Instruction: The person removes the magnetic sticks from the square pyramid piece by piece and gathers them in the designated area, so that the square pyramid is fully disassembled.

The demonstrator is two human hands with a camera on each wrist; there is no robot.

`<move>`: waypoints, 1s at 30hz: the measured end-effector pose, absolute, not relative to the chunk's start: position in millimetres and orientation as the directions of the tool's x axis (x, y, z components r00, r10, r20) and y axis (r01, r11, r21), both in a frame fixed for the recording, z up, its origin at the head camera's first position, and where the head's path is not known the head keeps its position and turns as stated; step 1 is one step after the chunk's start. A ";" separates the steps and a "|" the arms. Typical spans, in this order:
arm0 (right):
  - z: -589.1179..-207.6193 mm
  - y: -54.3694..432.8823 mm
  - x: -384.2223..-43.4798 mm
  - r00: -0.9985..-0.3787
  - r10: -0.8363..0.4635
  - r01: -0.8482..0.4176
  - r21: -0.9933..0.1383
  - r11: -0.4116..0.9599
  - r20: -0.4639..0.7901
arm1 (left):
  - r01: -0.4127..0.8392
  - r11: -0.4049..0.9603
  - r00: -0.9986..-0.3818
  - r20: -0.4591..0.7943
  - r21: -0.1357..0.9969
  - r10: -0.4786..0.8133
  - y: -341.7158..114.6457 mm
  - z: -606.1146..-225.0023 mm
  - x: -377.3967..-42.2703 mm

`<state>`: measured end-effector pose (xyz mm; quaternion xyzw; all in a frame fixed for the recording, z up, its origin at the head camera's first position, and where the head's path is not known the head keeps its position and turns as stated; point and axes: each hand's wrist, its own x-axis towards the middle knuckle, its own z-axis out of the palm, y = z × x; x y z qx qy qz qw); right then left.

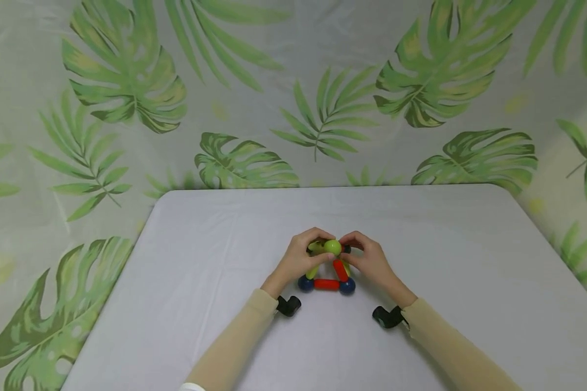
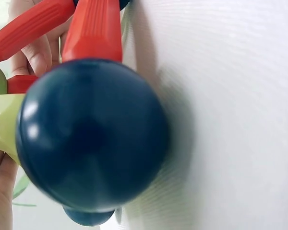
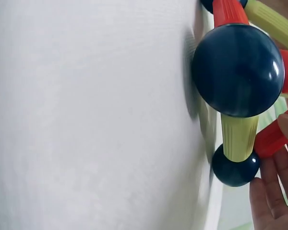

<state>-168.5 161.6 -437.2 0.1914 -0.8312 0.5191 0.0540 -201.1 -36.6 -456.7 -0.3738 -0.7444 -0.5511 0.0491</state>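
A frame of ridged rods and balls, like a magnetic stick-and-ball building set, stands on the table. Its near edge is a red rod (image 1: 326,284) between two blue balls (image 1: 347,286). Other red and yellow-green rods (image 3: 239,139) lean up from the base towards a light green ball (image 1: 332,247) at the top. My left hand (image 1: 298,254) pinches this green ball between thumb and fingertips. From the other side my right hand (image 1: 370,259) pinches a slanting red rod (image 3: 272,138), thumb on top, close to the far blue ball (image 3: 235,165).
The white-covered table (image 1: 176,304) stretches around the frame. A leaf-patterned cloth (image 1: 323,54) hangs behind it. Black wrist cameras (image 1: 387,317) sit below each wrist, low over the table.
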 end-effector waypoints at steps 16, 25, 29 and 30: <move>-462.7 170.8 -183.7 -0.901 -0.319 -0.418 -0.789 0.450 0.295 | 0.490 0.028 -0.774 0.420 0.871 0.474 -37.4 -416.0 -185.8; -464.0 177.1 -180.9 -0.933 -0.278 -0.323 -0.870 0.373 0.228 | 0.473 0.054 -0.821 0.417 0.880 0.389 -48.6 -414.7 -192.3; -462.8 179.0 -181.6 -0.949 -0.276 -0.244 -0.903 0.353 0.149 | 0.447 0.065 -0.843 0.396 0.892 0.363 -57.3 -420.3 -196.5; -462.6 179.2 -181.9 -0.951 -0.282 -0.230 -0.903 0.363 0.129 | 0.438 0.065 -0.850 0.389 0.897 0.354 -59.6 -421.8 -197.8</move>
